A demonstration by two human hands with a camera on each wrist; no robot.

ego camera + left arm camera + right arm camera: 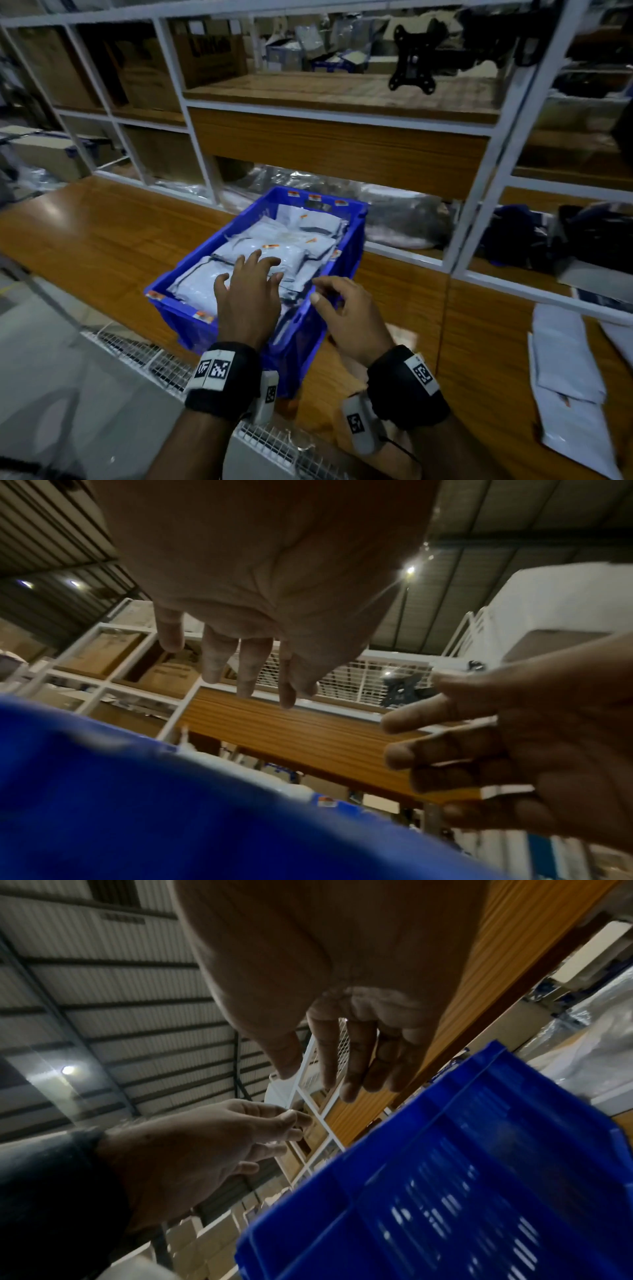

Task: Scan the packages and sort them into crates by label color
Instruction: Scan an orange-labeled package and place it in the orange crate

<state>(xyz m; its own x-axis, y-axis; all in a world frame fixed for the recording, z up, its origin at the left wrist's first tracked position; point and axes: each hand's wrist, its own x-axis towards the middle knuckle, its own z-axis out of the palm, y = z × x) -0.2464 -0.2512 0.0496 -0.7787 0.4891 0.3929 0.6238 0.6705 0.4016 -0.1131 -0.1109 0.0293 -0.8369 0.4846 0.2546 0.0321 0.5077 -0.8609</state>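
Your left hand (248, 294) hovers with fingers spread over the white packages (274, 253) piled in the blue crate (191, 318), and your right hand (349, 315) hangs loosely curled at the crate's near right rim; neither holds anything. You look to be at the picking step: next, pinch one top package free for scanning. The crate sits on the wooden worktop (102, 236), its long axis running away from you, slightly rightward.

Head view looks down; both wrist views look up, sharing the blue crate (352, 219).
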